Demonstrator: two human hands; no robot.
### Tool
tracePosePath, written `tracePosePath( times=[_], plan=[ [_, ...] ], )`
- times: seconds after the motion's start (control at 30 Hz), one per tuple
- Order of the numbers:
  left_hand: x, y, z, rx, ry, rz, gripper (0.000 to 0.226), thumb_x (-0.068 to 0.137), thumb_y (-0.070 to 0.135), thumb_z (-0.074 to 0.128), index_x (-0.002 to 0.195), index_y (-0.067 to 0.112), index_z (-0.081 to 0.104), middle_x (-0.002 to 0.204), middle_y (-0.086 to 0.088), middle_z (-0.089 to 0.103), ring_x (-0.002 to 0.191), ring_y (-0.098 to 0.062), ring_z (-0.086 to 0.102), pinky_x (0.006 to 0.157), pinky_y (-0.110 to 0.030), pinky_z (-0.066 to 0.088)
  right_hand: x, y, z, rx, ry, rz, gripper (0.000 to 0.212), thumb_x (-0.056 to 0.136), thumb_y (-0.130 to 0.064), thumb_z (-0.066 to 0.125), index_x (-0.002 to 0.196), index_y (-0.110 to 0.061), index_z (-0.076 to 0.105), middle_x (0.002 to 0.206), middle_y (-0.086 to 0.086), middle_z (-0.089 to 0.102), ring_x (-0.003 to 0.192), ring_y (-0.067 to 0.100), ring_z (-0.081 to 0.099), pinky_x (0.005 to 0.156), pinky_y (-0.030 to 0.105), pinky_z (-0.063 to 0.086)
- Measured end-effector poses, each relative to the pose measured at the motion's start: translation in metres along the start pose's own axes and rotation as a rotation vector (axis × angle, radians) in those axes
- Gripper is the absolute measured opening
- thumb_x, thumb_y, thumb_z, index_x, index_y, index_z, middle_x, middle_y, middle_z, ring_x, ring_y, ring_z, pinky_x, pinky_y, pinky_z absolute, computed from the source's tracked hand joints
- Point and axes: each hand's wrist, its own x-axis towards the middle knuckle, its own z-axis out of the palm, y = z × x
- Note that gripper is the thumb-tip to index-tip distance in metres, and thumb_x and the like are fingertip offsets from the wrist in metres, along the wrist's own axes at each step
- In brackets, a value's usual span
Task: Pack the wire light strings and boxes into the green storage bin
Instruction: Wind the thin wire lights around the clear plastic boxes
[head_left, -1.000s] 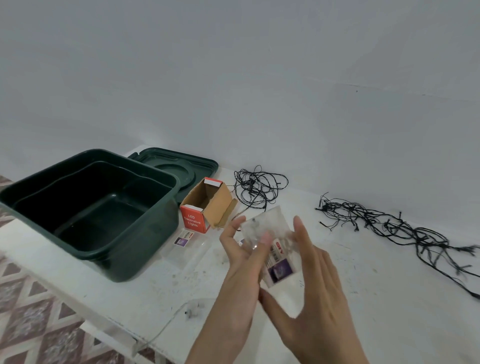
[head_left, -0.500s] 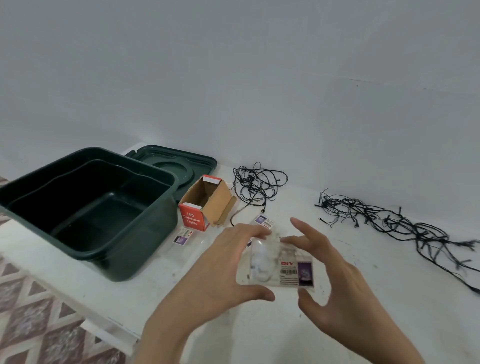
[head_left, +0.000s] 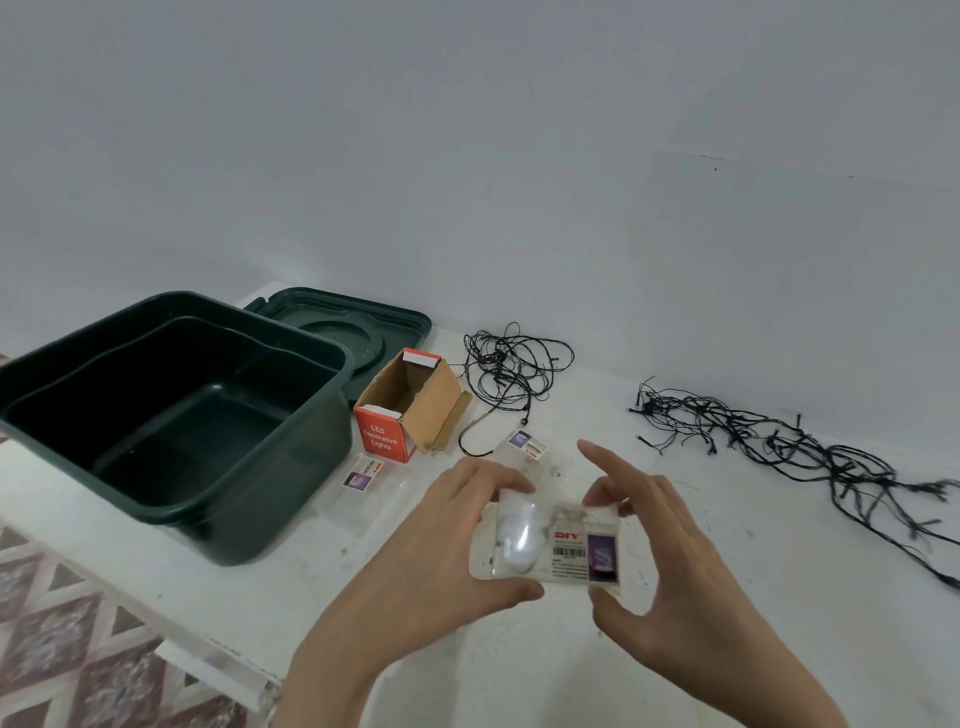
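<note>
Both hands hold a clear plastic light box (head_left: 556, 545) with a DIY label, flat above the white table (head_left: 779, 597). My left hand (head_left: 441, 551) grips its left end; my right hand (head_left: 660, 561) pinches its right end. The green storage bin (head_left: 171, 415) stands open with nothing in it at the left. An open red and cardboard LED lights box (head_left: 405, 410) lies beside it. Two more clear boxes (head_left: 369, 483) (head_left: 530, 449) rest on the table. A small black wire string (head_left: 511, 371) and a longer tangled one (head_left: 789, 447) lie near the wall.
The bin's green lid (head_left: 353, 327) lies flat behind the bin against the wall. The table's front edge (head_left: 171, 623) runs diagonally at lower left, with patterned floor tiles (head_left: 62, 639) below it.
The clear box turned from upright to lying flat between both hands and came lower and nearer to me. My right hand shifted to its right end.
</note>
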Motion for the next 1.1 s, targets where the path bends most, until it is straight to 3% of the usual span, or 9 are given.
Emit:
tracePosePath(
  times=[0.17, 0.33, 0.47, 0.53, 0.63, 0.73, 0.87, 1.0, 1.1],
  plan=[
    [0.0, -0.011, 0.003, 0.039, -0.082, -0.073, 0.061, 0.066, 0.053, 0.075, 0.113, 0.048, 0.038, 0.118, 0.037, 0.026, 0.115, 0.018, 0.02, 0.087, -0.003, 0.031, 0.001, 0.007, 0.011, -0.003, -0.072, 0.009, 0.082, 0.064, -0.028, 0.053, 0.136, -0.05, 0.022, 0.107, -0.03, 0.038, 0.105, 0.004, 0.044, 0.085, 0.002, 0.034],
    [0.008, -0.03, 0.01, -0.073, -0.075, -0.192, 0.083, 0.068, 0.05, 0.076, 0.134, 0.046, 0.026, 0.123, 0.035, 0.023, 0.115, 0.009, 0.026, 0.09, -0.009, 0.027, 0.002, 0.039, 0.027, 0.02, -0.016, 0.163, 0.072, 0.065, -0.019, 0.064, 0.125, -0.049, 0.038, 0.103, -0.025, 0.043, 0.105, -0.001, 0.043, 0.085, 0.004, 0.032],
    [0.034, -0.057, 0.029, 0.209, -0.021, -0.161, 0.063, 0.082, 0.041, 0.065, 0.137, 0.034, 0.035, 0.144, 0.014, 0.029, 0.131, -0.008, 0.021, 0.1, -0.017, 0.021, 0.002, 0.072, 0.039, 0.061, 0.052, 0.347, 0.063, 0.071, -0.012, 0.071, 0.107, -0.053, 0.041, 0.1, -0.014, 0.049, 0.097, -0.004, 0.045, 0.08, 0.018, 0.036],
    [0.043, -0.068, 0.041, 0.342, -0.069, -0.137, 0.056, 0.087, 0.035, 0.061, 0.137, 0.03, 0.038, 0.147, 0.009, 0.03, 0.134, -0.013, 0.023, 0.106, -0.025, 0.025, 0.0, 0.081, 0.045, 0.077, 0.024, 0.363, 0.057, 0.071, -0.011, 0.071, 0.103, -0.05, 0.045, 0.099, -0.011, 0.051, 0.095, -0.003, 0.047, 0.077, 0.014, 0.035],
    [0.049, -0.08, 0.051, 0.48, -0.052, -0.117, 0.047, 0.091, 0.017, 0.052, 0.136, 0.026, 0.042, 0.144, 0.006, 0.036, 0.13, -0.016, 0.03, 0.102, -0.028, 0.032, -0.001, 0.087, 0.057, 0.058, -0.01, 0.345, 0.05, 0.072, -0.012, 0.068, 0.098, -0.048, 0.045, 0.101, -0.015, 0.049, 0.099, -0.005, 0.043, 0.077, 0.006, 0.033],
    [0.053, -0.087, 0.051, 0.481, 0.049, -0.113, 0.044, 0.092, 0.009, 0.045, 0.133, 0.025, 0.047, 0.142, 0.006, 0.04, 0.128, -0.015, 0.032, 0.1, -0.026, 0.032, 0.002, 0.092, 0.072, -0.001, 0.021, 0.306, 0.045, 0.074, -0.013, 0.067, 0.1, -0.045, 0.047, 0.106, -0.017, 0.048, 0.103, -0.001, 0.042, 0.08, 0.002, 0.03],
    [0.052, -0.088, 0.046, 0.397, 0.091, -0.15, 0.039, 0.094, 0.018, 0.05, 0.132, 0.026, 0.049, 0.142, 0.007, 0.04, 0.131, -0.012, 0.031, 0.107, -0.025, 0.028, 0.007, 0.098, 0.092, -0.089, 0.073, 0.247, 0.036, 0.074, -0.01, 0.069, 0.107, -0.021, 0.059, 0.105, -0.006, 0.051, 0.101, 0.014, 0.046, 0.084, 0.001, 0.029],
    [0.038, -0.091, 0.037, 0.327, 0.167, -0.168, 0.035, 0.094, 0.021, 0.051, 0.129, 0.027, 0.053, 0.139, 0.008, 0.043, 0.128, -0.01, 0.034, 0.101, -0.017, 0.027, 0.012, 0.101, 0.1, -0.117, 0.11, 0.227, 0.039, 0.074, -0.01, 0.073, 0.11, -0.016, 0.06, 0.108, 0.0, 0.05, 0.097, 0.017, 0.045, 0.08, 0.014, 0.035],
    [0.022, -0.096, 0.029, 0.291, 0.192, -0.159, 0.029, 0.094, 0.022, 0.05, 0.12, 0.028, 0.061, 0.128, 0.01, 0.053, 0.118, -0.005, 0.04, 0.096, -0.015, 0.029, 0.012, 0.099, 0.103, -0.147, 0.102, 0.252, 0.048, 0.074, -0.017, 0.077, 0.117, -0.018, 0.056, 0.125, 0.008, 0.046, 0.113, 0.026, 0.043, 0.088, 0.03, 0.039]
  ],
)
